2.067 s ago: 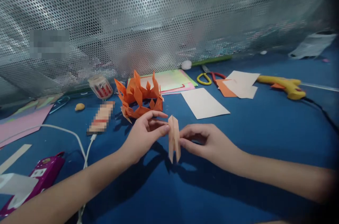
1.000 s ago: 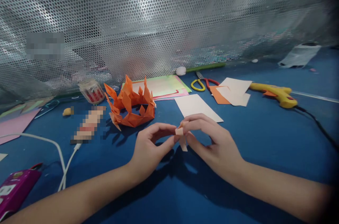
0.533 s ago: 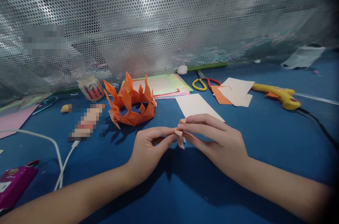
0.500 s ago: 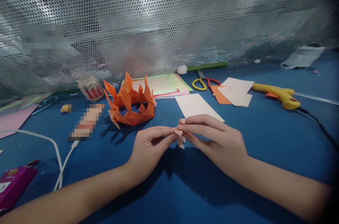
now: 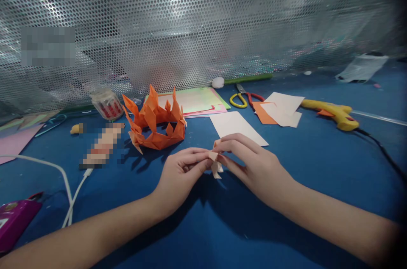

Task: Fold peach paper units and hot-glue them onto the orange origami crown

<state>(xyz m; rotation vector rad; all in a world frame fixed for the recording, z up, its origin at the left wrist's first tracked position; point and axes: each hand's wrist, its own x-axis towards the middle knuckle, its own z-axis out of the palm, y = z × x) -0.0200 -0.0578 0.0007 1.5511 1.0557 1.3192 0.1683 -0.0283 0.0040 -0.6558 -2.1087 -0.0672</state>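
Observation:
Between my fingertips, above the blue table [image 5: 241,235], is a small folded piece of pale orange paper [image 5: 216,168]. My left hand [image 5: 179,178] pinches its left side between thumb and fingers. From the right, my right hand [image 5: 254,161] grips the same paper, with its fingers bent over the top and the thumb below. Pointed flaps hang down under the fingers; part of the paper is hidden by them. Behind my left hand stands an orange folded-paper crown [image 5: 159,140] with tall points. A white sheet [image 5: 238,127] lies just beyond my right hand.
Scissors [image 5: 238,100], paper pieces [image 5: 282,106] and a yellow glue gun [image 5: 345,118] lie at the back right. Coloured sheets [image 5: 203,97] and a glass jar [image 5: 107,104] are behind the crown. A white cable [image 5: 65,176] and purple box [image 5: 19,220] sit left.
Both hands keep hold of the folded paper. My right hand's fingers have bent more and shifted slightly left, and the paper's hanging flaps have turned a little.

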